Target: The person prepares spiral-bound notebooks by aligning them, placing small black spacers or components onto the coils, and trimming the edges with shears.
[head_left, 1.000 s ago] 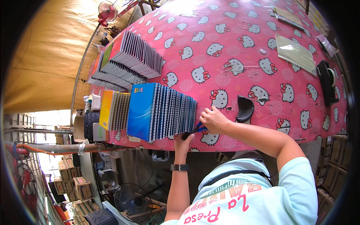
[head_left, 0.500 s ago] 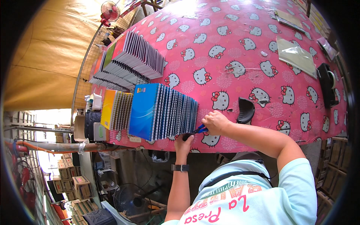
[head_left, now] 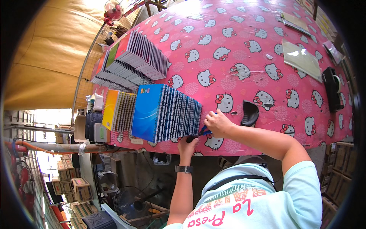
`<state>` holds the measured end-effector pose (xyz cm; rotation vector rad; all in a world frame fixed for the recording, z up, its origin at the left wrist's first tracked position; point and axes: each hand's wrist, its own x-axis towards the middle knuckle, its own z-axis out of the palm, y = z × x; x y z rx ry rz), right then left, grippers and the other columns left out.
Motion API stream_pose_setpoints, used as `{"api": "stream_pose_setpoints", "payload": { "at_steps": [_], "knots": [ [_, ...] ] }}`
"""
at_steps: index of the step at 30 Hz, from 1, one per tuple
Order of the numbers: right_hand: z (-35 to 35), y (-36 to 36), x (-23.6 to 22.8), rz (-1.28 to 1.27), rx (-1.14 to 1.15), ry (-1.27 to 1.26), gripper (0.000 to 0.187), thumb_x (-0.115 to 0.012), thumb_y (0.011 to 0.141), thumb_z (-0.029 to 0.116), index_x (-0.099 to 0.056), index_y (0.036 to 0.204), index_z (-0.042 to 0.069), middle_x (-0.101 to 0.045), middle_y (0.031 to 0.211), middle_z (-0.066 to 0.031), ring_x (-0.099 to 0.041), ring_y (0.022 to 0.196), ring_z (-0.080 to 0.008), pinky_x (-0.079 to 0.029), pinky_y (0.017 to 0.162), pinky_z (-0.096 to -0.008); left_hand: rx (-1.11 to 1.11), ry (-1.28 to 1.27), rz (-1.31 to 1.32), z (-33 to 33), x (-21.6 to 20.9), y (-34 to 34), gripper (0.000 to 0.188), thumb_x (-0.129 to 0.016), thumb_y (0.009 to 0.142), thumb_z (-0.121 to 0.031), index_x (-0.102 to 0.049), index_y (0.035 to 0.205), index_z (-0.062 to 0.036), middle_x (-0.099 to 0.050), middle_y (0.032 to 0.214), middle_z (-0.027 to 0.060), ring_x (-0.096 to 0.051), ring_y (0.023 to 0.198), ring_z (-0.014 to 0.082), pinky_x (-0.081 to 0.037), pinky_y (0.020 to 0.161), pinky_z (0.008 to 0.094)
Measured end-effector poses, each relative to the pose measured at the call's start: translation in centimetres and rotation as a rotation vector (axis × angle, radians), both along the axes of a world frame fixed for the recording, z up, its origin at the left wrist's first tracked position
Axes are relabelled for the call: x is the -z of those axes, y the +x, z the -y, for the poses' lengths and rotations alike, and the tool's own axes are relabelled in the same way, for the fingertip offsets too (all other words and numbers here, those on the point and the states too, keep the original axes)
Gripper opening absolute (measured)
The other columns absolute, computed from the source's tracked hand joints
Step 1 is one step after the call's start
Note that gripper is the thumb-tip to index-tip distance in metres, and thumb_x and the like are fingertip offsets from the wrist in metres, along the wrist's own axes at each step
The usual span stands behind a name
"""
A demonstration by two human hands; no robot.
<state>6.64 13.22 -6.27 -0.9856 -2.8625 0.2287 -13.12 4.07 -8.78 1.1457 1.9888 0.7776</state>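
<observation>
My right hand [head_left: 218, 124] is closed around the handles of blue-handled pliers [head_left: 204, 131], whose dark jaws point left toward the lower right corner of a stack of blue spiral notebooks [head_left: 146, 114]. My left hand [head_left: 187, 145] is just below that corner, at the table's near edge. Its thumb and fingers pinch something small and dark beside the jaws, which I cannot make out. The notebooks lie with their wire spirals facing right. To the left is a smaller stack of yellow spiral notebooks [head_left: 109, 110]. Behind them are more stacked notebooks with red and green covers [head_left: 122, 45].
The table has a pink cat-print cover [head_left: 244, 86]. A black curved piece [head_left: 250, 113] lies right of my right hand. Farther right are a black tape dispenser [head_left: 332, 89] and a clear plastic-covered sheet [head_left: 302, 59]. A standing fan [head_left: 129, 202] is below the table, near cardboard boxes [head_left: 82, 189].
My right fingers have shifted slightly on the handles, and less of the blue shows. My left hand stays at the same corner; the notebooks have not moved.
</observation>
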Motion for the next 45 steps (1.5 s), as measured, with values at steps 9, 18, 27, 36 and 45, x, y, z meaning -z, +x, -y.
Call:
{"api": "stream_pose_setpoints", "payload": {
  "at_steps": [9,18,27,36,45],
  "knots": [
    [0.1,-0.5,0.1,0.003,0.015,0.013,0.036,-0.069,0.065,0.028,-0.061,0.092,0.004,-0.059,0.093,-0.0094,-0.055,0.096,-0.0239,-0.044,0.08,-0.0424,0.012,-0.002,-0.071,0.1,1.3,-0.9,0.026,-0.073,0.073,-0.018,-0.067,0.088,0.0022,-0.065,0.068,0.0044,-0.056,0.056,0.0088,-0.042,0.05,0.0232],
    [0.0,0.0,-0.5,-0.01,0.005,-0.003,0.032,-0.068,0.067,0.025,-0.06,0.09,0.005,-0.06,0.089,-0.009,-0.057,0.094,-0.0236,-0.044,0.08,-0.0423,-0.011,0.01,0.022,0.1,1.0,-0.5,0.026,-0.073,0.072,-0.019,-0.067,0.086,0.0016,-0.065,0.067,0.0048,-0.056,0.056,0.0097,-0.043,0.051,0.0242],
    [-0.7,-0.3,-0.3,0.101,0.005,-0.304,0.024,-0.059,0.073,0.019,-0.063,0.09,0.003,-0.063,0.084,-0.0099,-0.06,0.089,-0.0255,-0.043,0.085,-0.042,-0.023,-0.052,0.022,0.2,1.2,-0.9,0.028,-0.072,0.074,-0.019,-0.067,0.093,0.0011,-0.069,0.079,0.011,-0.065,0.067,0.0154,-0.05,0.062,0.0282],
    [0.1,-0.2,-0.2,0.088,0.012,0.046,0.027,-0.057,0.078,0.022,-0.062,0.096,0.003,-0.061,0.096,-0.0122,-0.056,0.098,-0.0263,-0.041,0.085,-0.0436,0.0,-0.033,0.115,0.5,1.2,-0.5,0.024,-0.071,0.075,-0.018,-0.064,0.09,-0.0009,-0.067,0.075,0.0062,-0.061,0.064,0.0136,-0.048,0.058,0.0276],
    [0.1,-1.4,-0.3,0.099,-0.009,-0.142,0.021,-0.058,0.074,0.019,-0.064,0.087,0.005,-0.066,0.085,-0.0132,-0.065,0.084,-0.0275,-0.05,0.073,-0.0402,0.037,0.416,-0.449,1.6,2.7,1.5,0.029,-0.071,0.075,-0.02,-0.062,0.094,-0.0009,-0.064,0.087,0.0184,-0.062,0.081,0.0352,-0.049,0.072,0.0415]
  ]
}}
